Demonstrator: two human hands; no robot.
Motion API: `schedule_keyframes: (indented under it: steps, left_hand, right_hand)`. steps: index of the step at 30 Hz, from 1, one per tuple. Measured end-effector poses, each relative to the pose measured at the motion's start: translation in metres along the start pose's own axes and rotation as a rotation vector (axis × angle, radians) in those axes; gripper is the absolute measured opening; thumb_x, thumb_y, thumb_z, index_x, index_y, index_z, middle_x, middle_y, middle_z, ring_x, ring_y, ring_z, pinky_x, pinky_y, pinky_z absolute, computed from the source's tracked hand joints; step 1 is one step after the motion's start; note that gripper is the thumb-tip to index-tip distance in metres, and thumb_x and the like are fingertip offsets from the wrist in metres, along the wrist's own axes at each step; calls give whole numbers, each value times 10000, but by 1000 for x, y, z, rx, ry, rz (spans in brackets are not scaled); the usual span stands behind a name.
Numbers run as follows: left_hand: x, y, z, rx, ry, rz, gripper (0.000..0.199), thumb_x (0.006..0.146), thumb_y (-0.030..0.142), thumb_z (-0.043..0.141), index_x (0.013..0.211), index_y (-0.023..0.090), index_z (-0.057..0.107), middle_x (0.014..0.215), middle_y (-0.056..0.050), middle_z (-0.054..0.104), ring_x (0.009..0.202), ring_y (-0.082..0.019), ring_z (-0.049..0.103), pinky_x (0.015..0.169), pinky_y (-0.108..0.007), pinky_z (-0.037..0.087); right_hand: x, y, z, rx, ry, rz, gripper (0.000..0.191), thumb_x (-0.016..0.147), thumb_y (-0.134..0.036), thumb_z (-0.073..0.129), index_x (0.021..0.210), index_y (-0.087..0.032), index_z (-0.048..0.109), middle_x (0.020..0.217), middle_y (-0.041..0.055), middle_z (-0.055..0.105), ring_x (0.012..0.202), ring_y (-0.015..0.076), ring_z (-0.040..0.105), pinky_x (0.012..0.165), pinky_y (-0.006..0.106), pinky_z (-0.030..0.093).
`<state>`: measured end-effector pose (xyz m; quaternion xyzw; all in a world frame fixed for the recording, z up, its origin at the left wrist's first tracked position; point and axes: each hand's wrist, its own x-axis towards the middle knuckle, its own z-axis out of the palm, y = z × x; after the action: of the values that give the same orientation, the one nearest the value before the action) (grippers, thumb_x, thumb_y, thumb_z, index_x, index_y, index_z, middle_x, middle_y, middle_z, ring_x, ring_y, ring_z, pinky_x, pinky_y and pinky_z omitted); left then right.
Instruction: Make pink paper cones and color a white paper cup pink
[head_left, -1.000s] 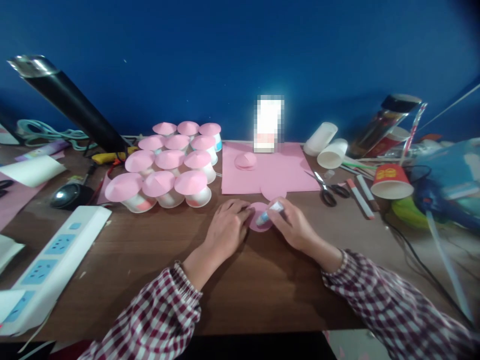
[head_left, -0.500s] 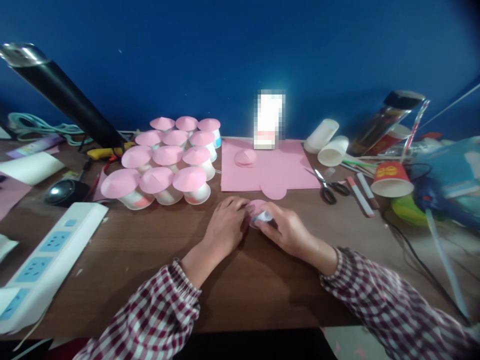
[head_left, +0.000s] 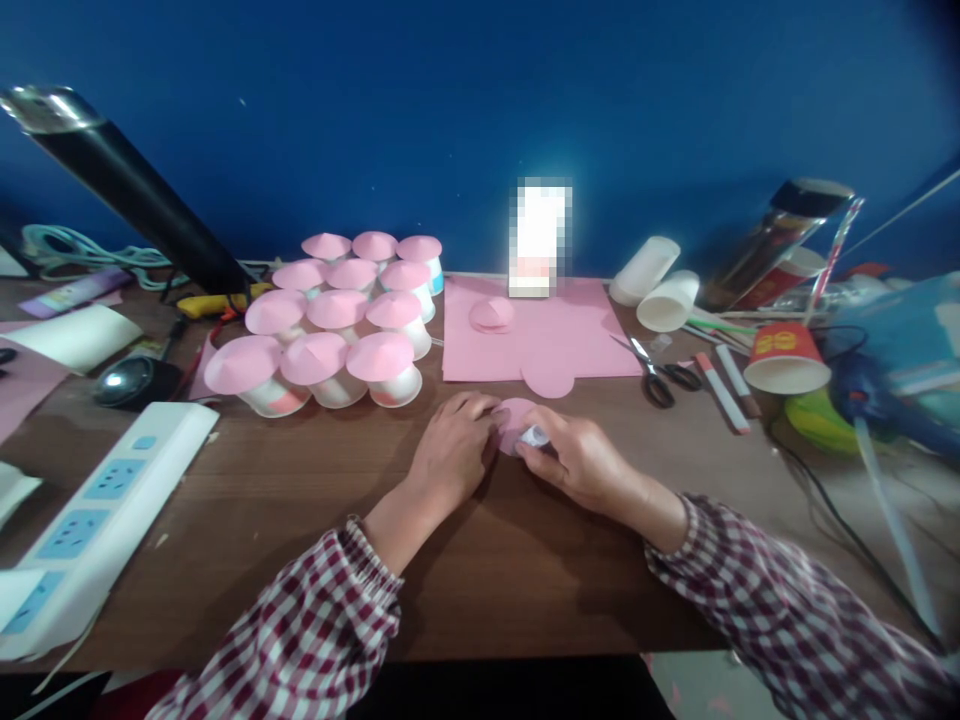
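A small pink paper circle [head_left: 511, 420] lies on the brown table between my hands. My left hand [head_left: 457, 445] pins its left edge down with bent fingers. In my right hand [head_left: 589, 455] is a short white glue stick [head_left: 534, 436], its end against the right part of the circle; most of the stick is hidden by the fingers. Just beyond, another pink circle [head_left: 548, 378] overhangs the front edge of a stack of pink paper sheets [head_left: 585, 335]. A pink paper cone [head_left: 491, 315] sits on that stack.
Several paper cups topped with pink cones [head_left: 315, 358] stand in rows at left. A white power strip [head_left: 97, 520] lies nearer. Scissors [head_left: 655, 378], markers [head_left: 721, 392], white cups [head_left: 667, 302] and a red cup [head_left: 786, 358] are to the right. A bright, blurred-out phone-like screen [head_left: 540, 235] stands behind.
My right hand has shifted slightly to the right with the glue stick, showing more of the pink circle. My left hand stays in place.
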<state>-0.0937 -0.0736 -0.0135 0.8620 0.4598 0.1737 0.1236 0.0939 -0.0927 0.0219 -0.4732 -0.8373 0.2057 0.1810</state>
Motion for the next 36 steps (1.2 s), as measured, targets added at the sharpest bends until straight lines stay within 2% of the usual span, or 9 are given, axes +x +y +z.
schedule_keyframes:
  steps: [10,14,17,20,22,27,29,33,36]
  left_hand:
    - [0,-3,3,6,49,27,297,855,160,472,1111,211,614,1169,-57,592,1095,-231,498,950,-399,427]
    - [0,-3,4,-1,55,29,281,890,199,441,1108,207,618,1172,-57,597,1104,-226,498,956,-404,419]
    - [-1,-3,5,0,54,17,293,909,227,413,1122,207,614,1182,-57,596,1110,-227,495,955,-412,418]
    - [-1,-3,4,-2,45,18,302,896,202,432,1145,207,602,1190,-61,591,1116,-230,493,956,-414,416]
    - [-2,-3,3,-5,45,26,304,890,189,437,1146,206,600,1186,-65,590,1120,-232,492,956,-416,414]
    - [-1,0,1,-14,58,22,297,915,232,403,1126,198,610,1164,-68,599,1105,-230,500,952,-419,414]
    - [-1,0,2,-15,59,14,297,915,230,406,1130,201,608,1170,-62,598,1107,-225,497,955,-414,413]
    - [-2,-1,4,-17,53,16,297,886,183,444,1135,203,605,1183,-59,591,1119,-224,488,970,-409,404]
    - [-2,-2,4,-26,50,11,302,872,174,464,1137,212,604,1182,-62,589,1116,-225,492,969,-414,405]
  right_hand:
    - [-5,11,-2,-84,47,-7,121,891,-317,496,869,-199,511,671,-8,601,535,128,527,531,215,339]
    - [-7,12,-5,-52,158,62,136,879,-315,492,820,-193,504,585,-23,552,491,121,490,519,221,339]
    - [-7,10,-7,41,256,94,129,893,-298,469,833,-188,500,637,0,587,550,129,521,563,227,381]
    - [-6,6,-5,125,258,68,110,901,-284,474,877,-183,510,680,3,603,572,120,522,586,221,404]
    - [-6,5,-4,145,267,48,101,891,-280,496,879,-183,520,661,-10,586,553,110,501,566,212,401]
    - [-7,7,-8,153,466,122,99,884,-257,495,811,-192,508,590,-36,534,453,86,411,457,190,348]
    - [-7,8,-8,157,440,122,103,892,-265,486,823,-192,508,597,-30,546,464,91,432,470,194,363]
    - [-4,10,0,85,256,31,127,893,-307,493,899,-185,525,661,2,591,530,119,507,529,217,397]
    - [-2,10,7,2,224,13,162,897,-326,486,953,-178,522,679,17,613,532,135,525,527,229,391]
